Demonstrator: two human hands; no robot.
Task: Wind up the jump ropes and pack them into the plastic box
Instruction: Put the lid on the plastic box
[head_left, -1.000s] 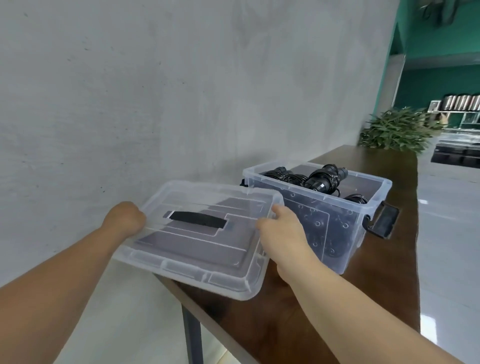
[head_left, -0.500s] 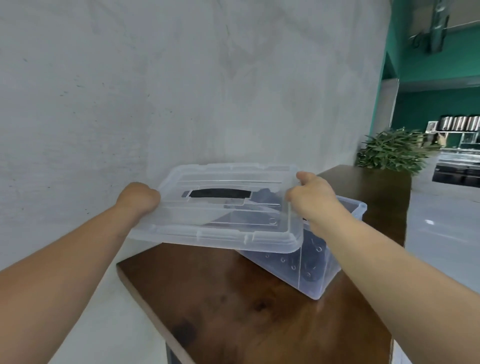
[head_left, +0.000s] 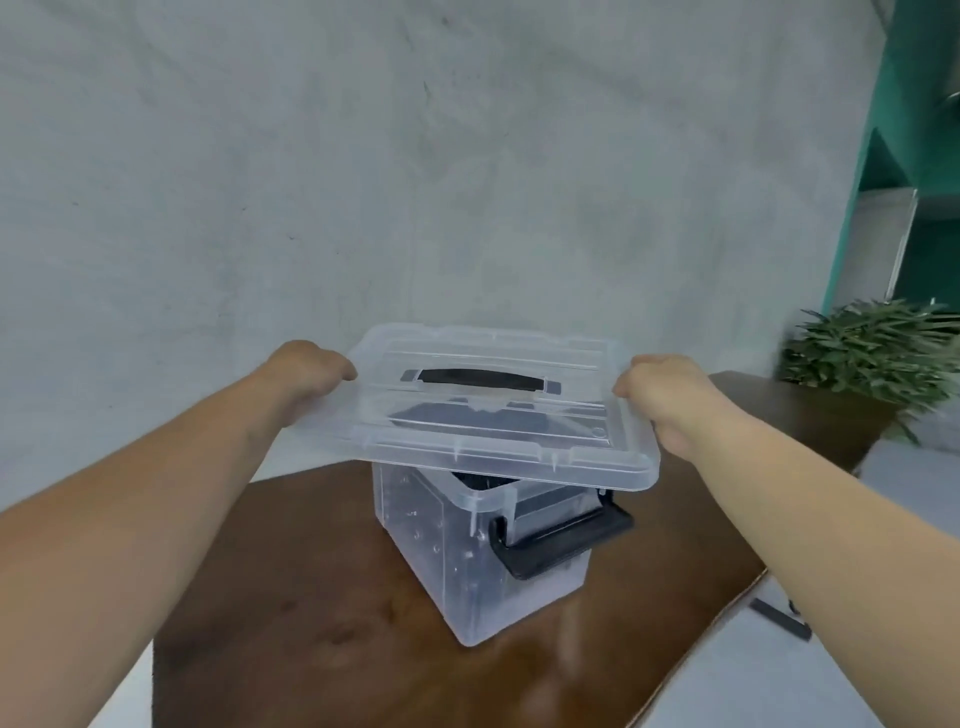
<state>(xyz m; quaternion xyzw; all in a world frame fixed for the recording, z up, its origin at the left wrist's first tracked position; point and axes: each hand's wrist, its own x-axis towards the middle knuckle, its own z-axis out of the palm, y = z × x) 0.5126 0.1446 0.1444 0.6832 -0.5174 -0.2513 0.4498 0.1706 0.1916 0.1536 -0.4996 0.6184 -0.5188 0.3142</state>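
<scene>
Head view shows the closing step: left hand (head_left: 306, 371) and right hand (head_left: 667, 395) each grip an end of the clear lid (head_left: 498, 415), held just above the plastic box (head_left: 441, 561) and skewed to it. Dark jump ropes (head_left: 480, 480) show faintly inside. Next, I judge, the lid must be squared to the rim, lowered, and the black latch (head_left: 561, 543) snapped. Beneath is a dark wooden table (head_left: 291, 623); behind, a grey concrete wall (head_left: 415, 156); far right, a potted plant (head_left: 878, 353)

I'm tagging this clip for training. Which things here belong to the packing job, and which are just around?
Job: clear lid, held by left hand and right hand; plastic box; its black latch.
Just around: wooden table; potted plant.
</scene>
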